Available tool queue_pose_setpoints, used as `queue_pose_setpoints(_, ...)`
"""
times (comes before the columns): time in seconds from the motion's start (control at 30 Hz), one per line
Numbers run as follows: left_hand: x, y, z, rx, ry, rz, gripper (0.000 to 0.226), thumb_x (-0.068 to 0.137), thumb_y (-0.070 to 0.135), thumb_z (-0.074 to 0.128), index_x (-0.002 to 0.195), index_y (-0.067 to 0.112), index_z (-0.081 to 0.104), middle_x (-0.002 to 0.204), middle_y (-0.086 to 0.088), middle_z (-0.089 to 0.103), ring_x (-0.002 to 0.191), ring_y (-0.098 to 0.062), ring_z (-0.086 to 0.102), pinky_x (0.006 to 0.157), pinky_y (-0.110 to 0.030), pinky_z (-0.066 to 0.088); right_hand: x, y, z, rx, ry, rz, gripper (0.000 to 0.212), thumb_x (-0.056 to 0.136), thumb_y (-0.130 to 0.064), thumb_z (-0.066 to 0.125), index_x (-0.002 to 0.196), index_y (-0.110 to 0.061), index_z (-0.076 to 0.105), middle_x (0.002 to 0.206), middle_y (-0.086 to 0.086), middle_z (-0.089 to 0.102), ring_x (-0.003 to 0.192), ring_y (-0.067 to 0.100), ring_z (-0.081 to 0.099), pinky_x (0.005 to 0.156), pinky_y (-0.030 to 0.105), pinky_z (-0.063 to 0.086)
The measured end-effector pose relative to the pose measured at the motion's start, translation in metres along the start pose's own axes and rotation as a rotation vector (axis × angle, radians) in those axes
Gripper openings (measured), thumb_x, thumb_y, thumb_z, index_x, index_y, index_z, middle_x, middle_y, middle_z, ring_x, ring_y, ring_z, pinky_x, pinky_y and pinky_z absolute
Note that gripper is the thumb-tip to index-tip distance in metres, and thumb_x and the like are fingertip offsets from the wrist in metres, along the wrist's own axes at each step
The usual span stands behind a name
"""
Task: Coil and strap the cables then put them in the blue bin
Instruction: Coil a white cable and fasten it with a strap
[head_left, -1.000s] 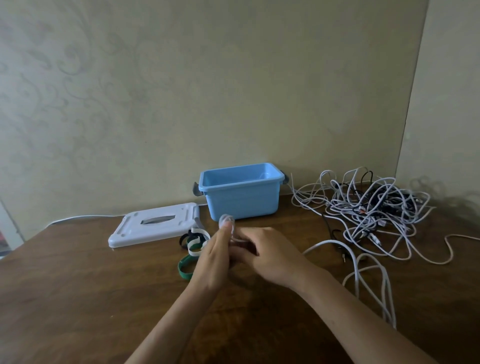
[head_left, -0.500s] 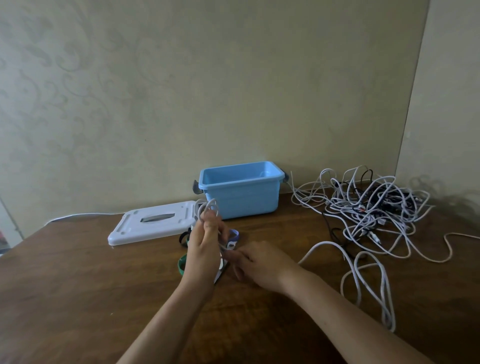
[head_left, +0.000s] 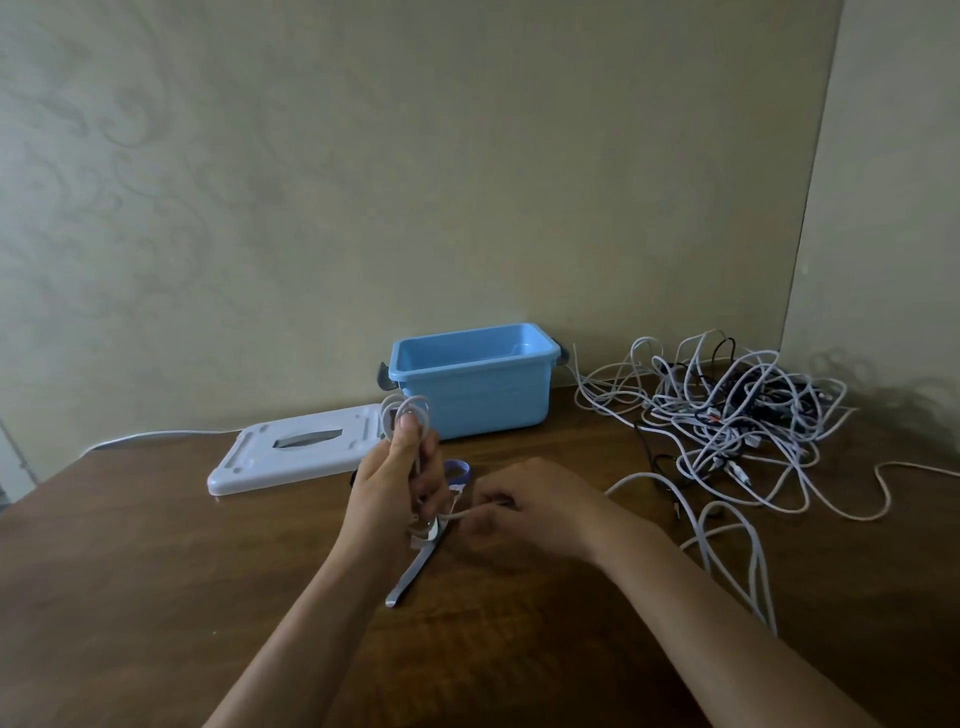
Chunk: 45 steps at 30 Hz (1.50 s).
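Coiling a white cable on a wooden table, both hands on it

Far left there's the white lid (head_left: 298, 451) lying flat on the table (head_left: 130, 571), near the wall. Next over, the left hand (head_left: 387, 483) is curled around a small white cable coil (head_left: 408, 415), held upright so the loops poke out above the thumb; the coil's lower end sticks out under the hand along with a grey strap (head_left: 413, 574) trailing down to the tabletop. A purple strap (head_left: 457, 472) peeks out just behind the fingers. The right hand (head_left: 524, 501) pinches the loose run of the same cable just beside the coil. The blue bin (head_left: 475, 395) sits open behind both hands, against the wall. Far right is the tangled cable pile (head_left: 737, 415), well apart from the bin.
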<state>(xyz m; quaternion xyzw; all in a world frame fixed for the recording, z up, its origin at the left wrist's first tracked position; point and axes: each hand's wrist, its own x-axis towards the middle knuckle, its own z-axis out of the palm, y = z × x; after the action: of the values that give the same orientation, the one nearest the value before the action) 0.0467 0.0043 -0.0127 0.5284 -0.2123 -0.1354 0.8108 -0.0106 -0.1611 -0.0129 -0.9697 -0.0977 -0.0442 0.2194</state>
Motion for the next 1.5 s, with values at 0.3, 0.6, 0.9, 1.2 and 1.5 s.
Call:
queue_pose_setpoints(0.3,-0.003,0.004,-0.005,-0.068,-0.251,0.077,0.045,0.105,0.044,0.033,0.079,0.012,0.052,0.059,-0.007,0.032,0.049,-0.023,0.044,0.068,-0.035,0.051,-0.002,0.02,0.002,0.076,0.104,0.046,0.075,0.09,-0.078,0.027,0.073,-0.018,0.069,0.077,-0.002,0.068,0.073,0.011,0.063,0.072,0.029,0.046)
queue_pose_setpoints(0.6,-0.013,0.006,0.008,-0.216,-0.32,0.022,0.049,0.106,0.044,0.027,0.089,0.008,0.056,0.057,-0.004,0.033,0.049,-0.019,0.042,0.073,-0.038,0.054,-0.001,0.025,-0.002,0.121,0.077,0.162,0.088,0.08,-0.086,0.021,0.073,-0.013,0.069,0.072,0.0,0.065,0.066,0.011,0.058,0.067,0.029,0.04)
queue_pose_setpoints(0.9,-0.016,0.009,0.015,0.341,0.089,0.173,0.044,0.099,0.044,0.042,0.085,0.006,0.059,0.057,-0.004,0.043,0.043,-0.008,0.044,0.043,-0.019,0.038,-0.009,0.025,-0.031,-0.14,0.074,0.171,0.045,0.085,-0.074,0.057,0.086,-0.031,0.069,0.077,-0.017,0.058,0.075,-0.001,0.054,0.062,0.022,0.036)
queue_pose_setpoints(1.2,0.0,-0.01,0.0,0.768,0.167,0.191,0.051,0.104,0.047,0.036,0.095,0.012,0.072,0.083,0.005,0.078,0.083,-0.005,0.071,0.083,-0.038,0.054,-0.008,0.021,-0.024,0.259,0.241,0.171,0.042,0.096,-0.059,0.05,0.081,-0.025,0.068,0.063,-0.008,0.057,0.057,0.003,0.051,0.062,0.025,0.04)
queue_pose_setpoints(1.5,-0.007,-0.008,0.009,0.925,-0.209,0.036,0.047,0.089,0.058,0.04,0.066,0.025,0.063,0.053,0.014,0.058,0.054,0.0,0.052,0.06,-0.019,0.043,-0.006,0.01,-0.019,0.584,0.469,0.223,0.045,0.097,-0.056,0.048,0.08,-0.019,0.067,0.044,-0.023,0.052,0.047,-0.008,0.051,0.064,0.022,0.037)
